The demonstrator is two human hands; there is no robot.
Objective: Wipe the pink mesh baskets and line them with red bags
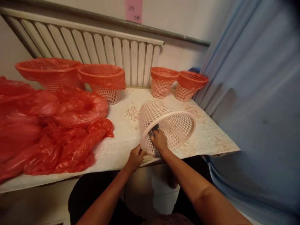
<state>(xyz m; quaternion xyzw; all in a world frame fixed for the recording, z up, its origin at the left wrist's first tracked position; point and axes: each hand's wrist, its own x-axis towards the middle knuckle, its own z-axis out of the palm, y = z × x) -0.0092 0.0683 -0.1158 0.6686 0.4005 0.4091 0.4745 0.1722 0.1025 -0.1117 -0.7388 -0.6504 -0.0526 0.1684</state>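
White tablecloth (pixel 119 148), sideways basket (pixel 156 110), curtain (pixel 255 87)

I note moderate light, dim below the right grip (pixel 159 140). Left of it, red plastic bags (pixel 51 125) show glare and outer-edge blur; right of it, the soft-focus curtain (pixel 246 93) carries shadows.

Beyond the fingers of the right hand (pixel 160 140) and at both their sides, the mesh wall of the tipped plastic basket (pixel 152 112) blocks the way; only its mouth, toward the body, gives a passage out. To the left of the left hand's (pixel 136 157) fingers, which are at the rim, a strip of floral tablecloth (pixel 123 125) offers room as far as the heap of red plastic bags (pixel 70 134). Well to the right of the right fingers, the blue curtain (pixel 253 93) forms a barrier.
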